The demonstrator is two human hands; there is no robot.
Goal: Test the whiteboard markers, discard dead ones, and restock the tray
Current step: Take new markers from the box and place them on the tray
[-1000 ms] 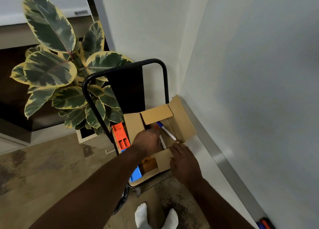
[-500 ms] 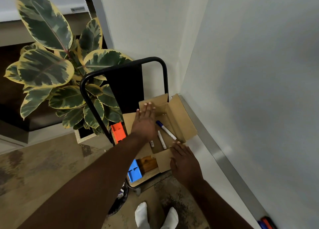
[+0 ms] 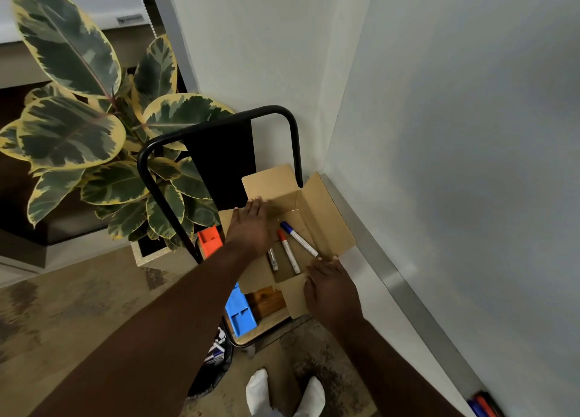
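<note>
An open cardboard box (image 3: 326,222) sits on a chair seat below the whiteboard. Inside lie a blue-capped marker (image 3: 298,238), a red-capped marker (image 3: 288,251) and a third marker (image 3: 272,258) partly hidden under my left wrist. My left hand (image 3: 251,225) lies flat with straight fingers on the box's far-left flap, pushing it open. My right hand (image 3: 329,286) rests on the near-right flap with its fingers flat against the cardboard. Blue and red markers (image 3: 481,405) lie on the whiteboard tray at the bottom right.
The black chair frame (image 3: 219,124) stands in the corner against the wall. Orange (image 3: 209,240) and blue (image 3: 240,311) plastic holders lie on the seat left of the box. A large potted plant (image 3: 94,140) crowds the left. A dark bin bag (image 3: 213,363) holding markers sits on the floor.
My left hand came out of the box and swung the far flap open, so the markers inside now show. My right hand stayed on the near flap.
</note>
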